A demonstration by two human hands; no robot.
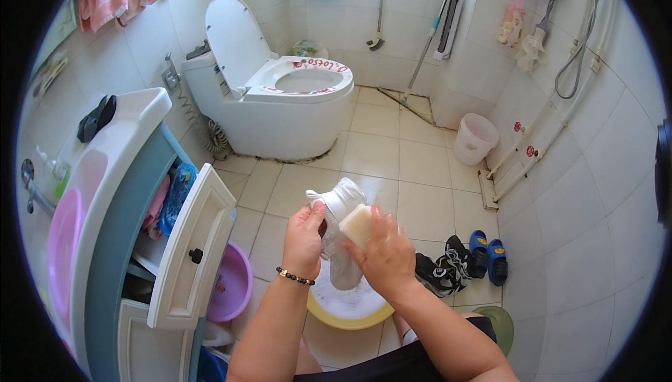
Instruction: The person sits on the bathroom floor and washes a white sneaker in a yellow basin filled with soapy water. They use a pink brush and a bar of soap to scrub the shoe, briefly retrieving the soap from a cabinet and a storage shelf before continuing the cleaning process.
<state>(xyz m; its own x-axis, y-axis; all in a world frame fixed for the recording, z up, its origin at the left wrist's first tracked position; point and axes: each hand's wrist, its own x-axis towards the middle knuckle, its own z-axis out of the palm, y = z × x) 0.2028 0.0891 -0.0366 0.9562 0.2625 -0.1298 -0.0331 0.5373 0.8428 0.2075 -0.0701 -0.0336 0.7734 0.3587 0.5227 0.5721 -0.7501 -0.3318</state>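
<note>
My left hand [306,239], with a beaded bracelet at the wrist, grips a bunched white fabric article [340,193]. Ribbing shows across its middle, and a greyish lower part hangs down; whether it is a sock or a soft shoe I cannot tell. In my right hand [387,256] is a cream-coloured bar of soap [356,225], held against or just in front of the fabric. Below both hands a yellow basin [350,324] full of white suds stands on the floor, partly hidden by the fabric and my right hand.
To the left, a vanity cabinet door [191,256] hangs open beside a purple basin [232,287]. Black shoes [446,269] and blue slides [496,261] sit at the right. Farther off are a toilet [289,119] with its lid raised and a white bucket [475,140].
</note>
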